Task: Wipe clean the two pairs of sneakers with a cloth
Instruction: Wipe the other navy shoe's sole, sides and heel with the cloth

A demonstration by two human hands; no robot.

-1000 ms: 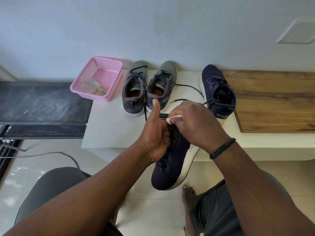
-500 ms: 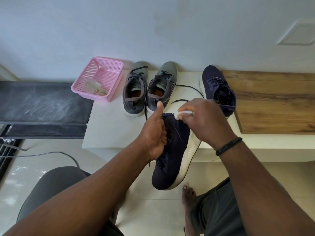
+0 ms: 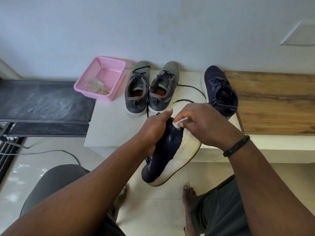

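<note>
From the head view, my left hand (image 3: pixel 154 132) grips the navy sneaker (image 3: pixel 167 154) at its collar, fingers curled round the far side and thumb stretched along the top. The shoe hangs tilted over the floor (image 3: pixel 51 160) just off the table's (image 3: pixel 110 123) front edge, toe pointing down toward my bare feet, its cream sole turned up and to the right. The knit upper is dark and even; the sole shows grey smudging near the forefoot tread. My right hand (image 3: pixel 207 124) pinches a small white cloth (image 3: pixel 179 122) between curled fingers and presses it against the heel end, where upper meets sole.

On the table the other navy sneaker (image 3: pixel 219 90) stands upright, close beside my right knuckles. The grey pair (image 3: pixel 151 87) sits side by side, heels toward me, a loose lace trailing across the white top between them and my hands. A pink basket (image 3: pixel 102 77) with a crumpled rag inside overhangs the table's left corner. A wooden board (image 3: pixel 276 103) covers the right part. Open tile lies below the held shoe, between my knees.
</note>
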